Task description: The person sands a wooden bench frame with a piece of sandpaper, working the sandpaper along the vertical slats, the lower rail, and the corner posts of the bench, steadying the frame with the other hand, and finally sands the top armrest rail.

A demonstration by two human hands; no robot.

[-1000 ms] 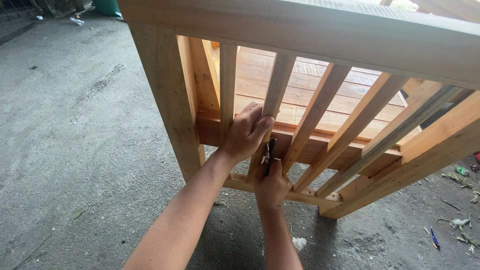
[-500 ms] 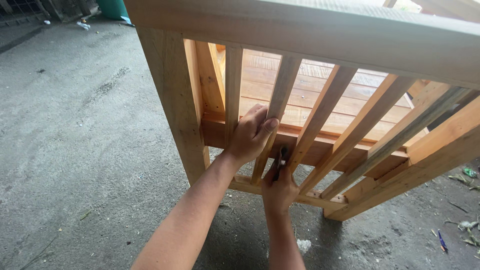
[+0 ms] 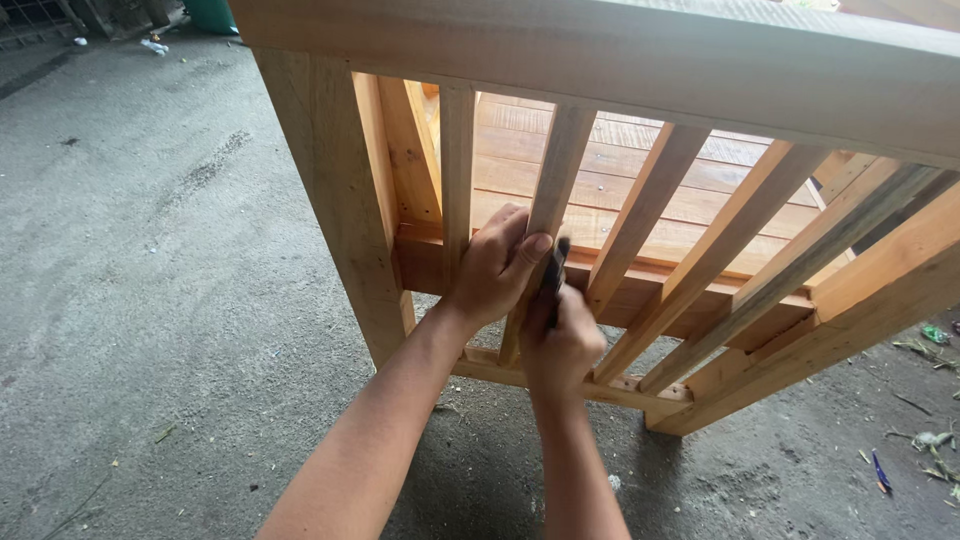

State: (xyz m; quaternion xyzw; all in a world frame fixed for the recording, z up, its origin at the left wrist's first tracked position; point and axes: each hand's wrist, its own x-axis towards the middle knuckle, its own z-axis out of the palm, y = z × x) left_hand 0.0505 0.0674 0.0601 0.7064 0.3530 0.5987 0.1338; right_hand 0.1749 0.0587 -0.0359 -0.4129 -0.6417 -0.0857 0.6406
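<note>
Two hands work at one wooden slat [image 3: 545, 215]: the left hand [image 3: 495, 270] has its fingers wrapped around it, and just beside them the right hand [image 3: 562, 345] grips a dark tool [image 3: 553, 272] touching the slat.

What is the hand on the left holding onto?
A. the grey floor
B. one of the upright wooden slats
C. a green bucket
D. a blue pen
B. The left hand is wrapped around an upright wooden slat of the wooden frame, while the right hand just below it holds a small dark tool against that same slat.
</note>
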